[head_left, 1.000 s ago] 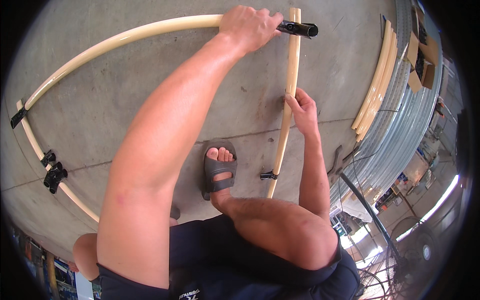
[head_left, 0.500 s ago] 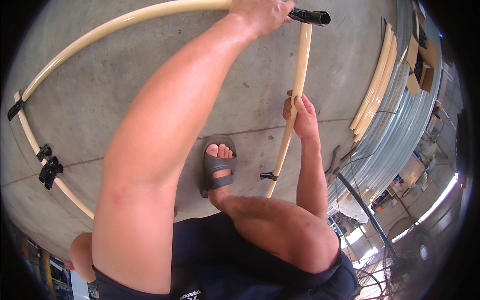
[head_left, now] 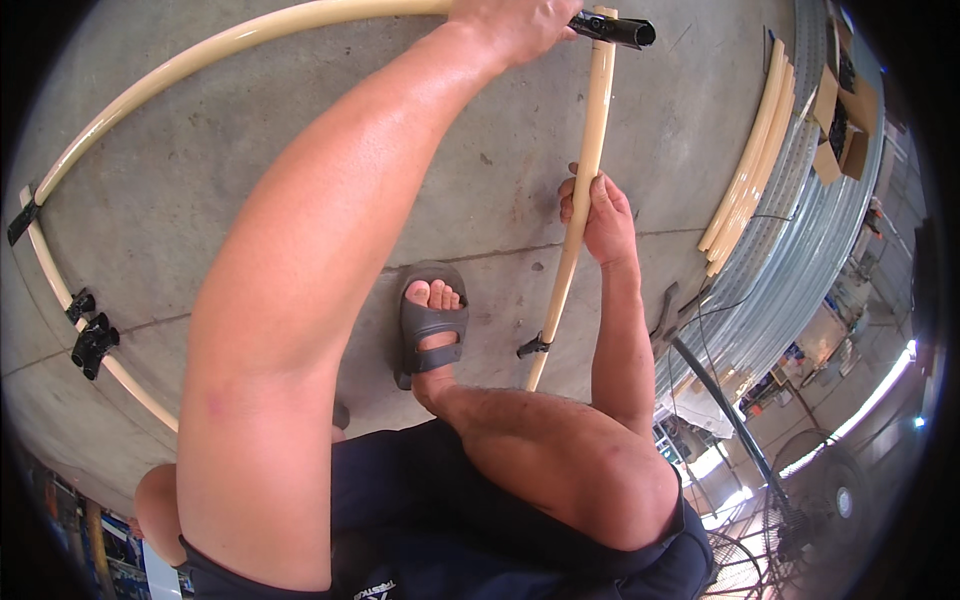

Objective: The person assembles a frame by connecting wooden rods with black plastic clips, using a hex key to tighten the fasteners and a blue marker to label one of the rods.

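My right hand (head_left: 608, 215) is wrapped around an upright cream-coated pipe (head_left: 597, 105), thumb on top. This pipe's far end meets a black pipe joint (head_left: 622, 30), and a short bit of it shows beyond the joint. At the top edge my left hand (head_left: 515, 25) is closed on a long cream crosspipe (head_left: 250, 35), right beside that joint; its fingertips are partly hidden. Lower on the right-hand pipe sits a small black clamp joint (head_left: 534, 346). The crosspipe runs left to another black joint (head_left: 22, 220) on a left-side cream pipe (head_left: 140, 395), which carries further black joints (head_left: 95, 345).
Several loose cream pipes (head_left: 750, 160) lie at the right beside a stack of metal lengths (head_left: 790, 230). An open cardboard box (head_left: 842, 130) with black parts rests there. A fan (head_left: 825, 500) stands lower right. My sandalled foot (head_left: 435, 320) is between the side pipes.
The right-hand pipe's end now shows past the black joint; before, it stopped below it. The small clamp joint on this pipe is tilted differently. The pipes have shifted slightly left in view.
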`<state>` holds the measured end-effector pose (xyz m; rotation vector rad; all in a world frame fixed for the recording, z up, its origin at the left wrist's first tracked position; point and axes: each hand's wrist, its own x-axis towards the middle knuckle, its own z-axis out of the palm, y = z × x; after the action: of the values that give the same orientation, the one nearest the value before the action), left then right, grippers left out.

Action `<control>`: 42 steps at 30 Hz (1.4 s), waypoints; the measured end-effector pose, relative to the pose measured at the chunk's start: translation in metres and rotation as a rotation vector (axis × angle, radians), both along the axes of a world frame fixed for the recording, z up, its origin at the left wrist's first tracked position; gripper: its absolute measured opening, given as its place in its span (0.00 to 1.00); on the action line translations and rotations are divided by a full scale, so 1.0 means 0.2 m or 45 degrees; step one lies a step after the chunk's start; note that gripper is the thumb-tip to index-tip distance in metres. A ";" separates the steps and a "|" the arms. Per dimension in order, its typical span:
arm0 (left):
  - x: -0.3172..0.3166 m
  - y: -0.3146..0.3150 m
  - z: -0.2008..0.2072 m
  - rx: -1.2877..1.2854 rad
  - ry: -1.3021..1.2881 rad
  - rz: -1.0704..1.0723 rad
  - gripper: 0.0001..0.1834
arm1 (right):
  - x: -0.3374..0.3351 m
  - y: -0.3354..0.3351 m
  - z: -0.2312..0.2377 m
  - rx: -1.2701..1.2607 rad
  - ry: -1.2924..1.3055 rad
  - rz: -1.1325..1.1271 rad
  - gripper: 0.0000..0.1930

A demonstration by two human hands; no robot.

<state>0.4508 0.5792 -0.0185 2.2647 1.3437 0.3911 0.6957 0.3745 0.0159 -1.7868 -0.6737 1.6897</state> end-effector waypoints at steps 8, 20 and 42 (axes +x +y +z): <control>-0.01 -0.02 0.00 0.016 -0.018 0.016 0.18 | -0.03 0.01 -0.03 0.055 -0.196 0.143 0.22; 0.01 -0.09 -0.01 0.207 -0.063 0.085 0.13 | -0.07 0.00 -0.08 0.155 -0.815 0.311 0.16; -0.83 -0.20 0.10 0.415 -0.032 -0.118 0.19 | -0.17 -0.03 -0.05 0.453 -1.176 0.305 0.24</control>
<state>0.2844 0.5390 0.0016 2.5644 1.2300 0.6443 0.6608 0.3684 0.0066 -2.2186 -1.5061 0.6979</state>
